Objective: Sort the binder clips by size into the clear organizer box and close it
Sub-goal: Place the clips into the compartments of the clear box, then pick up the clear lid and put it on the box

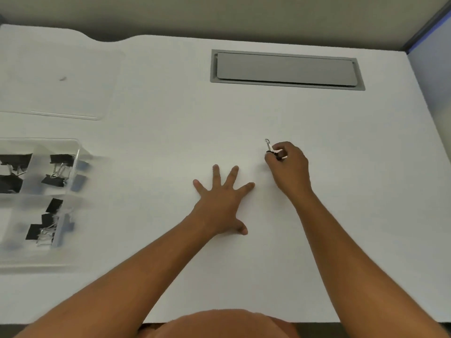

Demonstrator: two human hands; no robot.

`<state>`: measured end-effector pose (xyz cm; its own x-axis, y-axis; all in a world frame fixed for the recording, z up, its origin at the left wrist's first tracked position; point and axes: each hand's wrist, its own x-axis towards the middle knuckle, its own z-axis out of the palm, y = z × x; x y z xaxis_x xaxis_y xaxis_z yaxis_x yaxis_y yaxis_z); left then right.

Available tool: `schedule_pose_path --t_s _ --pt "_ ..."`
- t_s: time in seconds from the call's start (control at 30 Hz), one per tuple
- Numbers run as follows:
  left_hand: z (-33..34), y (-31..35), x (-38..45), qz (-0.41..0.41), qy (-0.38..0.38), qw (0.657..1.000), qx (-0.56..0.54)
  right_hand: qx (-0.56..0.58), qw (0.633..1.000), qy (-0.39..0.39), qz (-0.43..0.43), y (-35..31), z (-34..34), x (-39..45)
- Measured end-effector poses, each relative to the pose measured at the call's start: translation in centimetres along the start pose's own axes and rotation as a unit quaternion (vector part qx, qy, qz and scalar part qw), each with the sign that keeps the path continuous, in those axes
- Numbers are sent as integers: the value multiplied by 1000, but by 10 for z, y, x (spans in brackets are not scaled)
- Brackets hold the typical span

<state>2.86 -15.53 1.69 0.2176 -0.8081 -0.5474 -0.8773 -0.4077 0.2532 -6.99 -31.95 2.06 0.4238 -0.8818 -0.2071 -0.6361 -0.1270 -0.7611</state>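
Clear organizer box [75, 152] w/ black clips [57, 170], right hand [288, 167] pinching small clip [269, 147]

Bright even light, faint shadows, wide-angle bending at edges, left side blurred

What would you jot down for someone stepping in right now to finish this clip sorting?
Right hand: grip pinched on one small binder clip, just above the white table.
Left hand: fingers spread flat on the table, holding nothing.
Organizer box: open at the table's left edge, black clips already in three visible compartments.
Clear lid: lying behind the box.
Left: drop the held clip into its size's compartment, then fit the lid.
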Motion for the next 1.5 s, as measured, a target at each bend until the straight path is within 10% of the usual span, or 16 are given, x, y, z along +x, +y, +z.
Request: schedule_pose_path --t_s 0.23,0.67,1.13,1.5 --pt "25 -91 -106 112 264 947 -144 202 972 -89 84 -63 70 -96" --pt "18 -254 -239 -46 446 874 -188 -34 938 -190 -288 -227 248 -162" --pt "-27 -367 -224 -75 473 848 -228 -4 966 -128 -224 -250 296 -146" --pt "-123 -485 -107 -165 353 884 -259 -24 987 -124 -98 -291 340 -37"
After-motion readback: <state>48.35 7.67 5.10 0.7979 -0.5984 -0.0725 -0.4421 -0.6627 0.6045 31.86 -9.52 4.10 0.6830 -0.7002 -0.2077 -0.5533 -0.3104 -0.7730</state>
